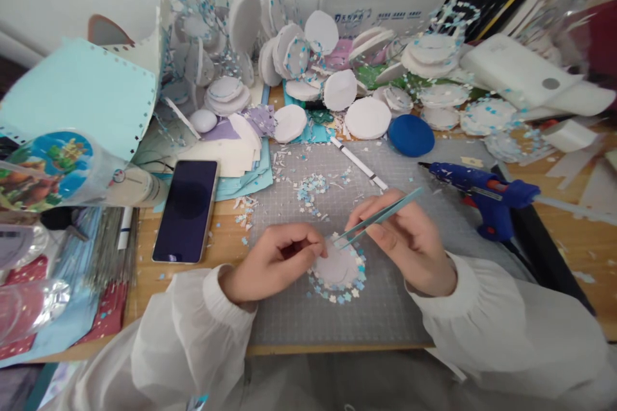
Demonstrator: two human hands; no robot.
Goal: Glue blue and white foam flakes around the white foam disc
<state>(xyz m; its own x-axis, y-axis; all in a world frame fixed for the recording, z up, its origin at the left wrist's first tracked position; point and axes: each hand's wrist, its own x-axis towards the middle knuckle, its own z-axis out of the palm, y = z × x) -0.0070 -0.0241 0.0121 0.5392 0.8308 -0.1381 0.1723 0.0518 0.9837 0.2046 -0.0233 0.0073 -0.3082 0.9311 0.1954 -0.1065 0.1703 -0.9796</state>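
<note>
A dark-screened phone [186,212] lies at the left on the wooden tabletop [224,221], and next comes the left hand [279,263], its grip curled with thumb and forefinger close together at the white disc's [335,266] left edge, though I cannot tell whether they pinch it. The disc lies on the gray cutting mat [289,327] between the hands, blue and white flower pieces [344,297] around its rim. Tweezers [385,213] slant over its upper edge, held in the right hand's [409,244] closed grip, with a blue glue gun [486,186] farther right.
</note>
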